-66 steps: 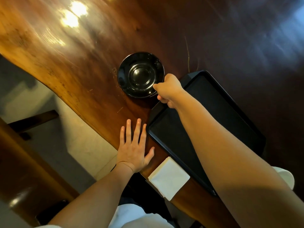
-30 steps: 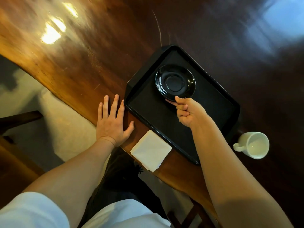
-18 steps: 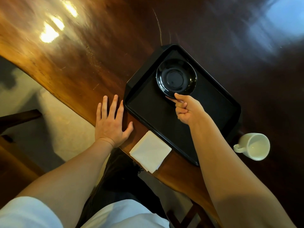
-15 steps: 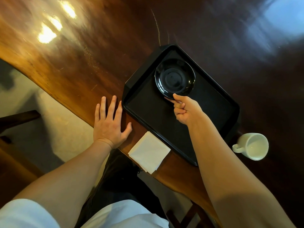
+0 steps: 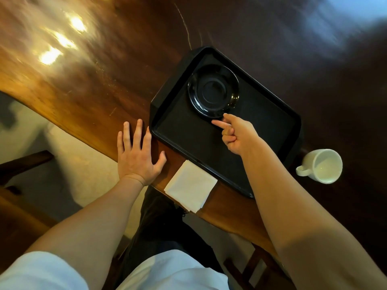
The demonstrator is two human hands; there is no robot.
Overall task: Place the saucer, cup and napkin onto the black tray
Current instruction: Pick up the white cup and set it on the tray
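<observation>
One black saucer (image 5: 213, 92), one black tray (image 5: 272, 130), one white cup (image 5: 321, 165), one white napkin (image 5: 191, 186), one wooden counter (image 5: 88, 80). Two bare hands: left hand (image 5: 137, 156), right hand (image 5: 237, 133).

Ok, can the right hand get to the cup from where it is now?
Probably yes. The right hand is at the saucer's near rim, and the cup stands on the table just off the tray's right side, nothing between.
</observation>
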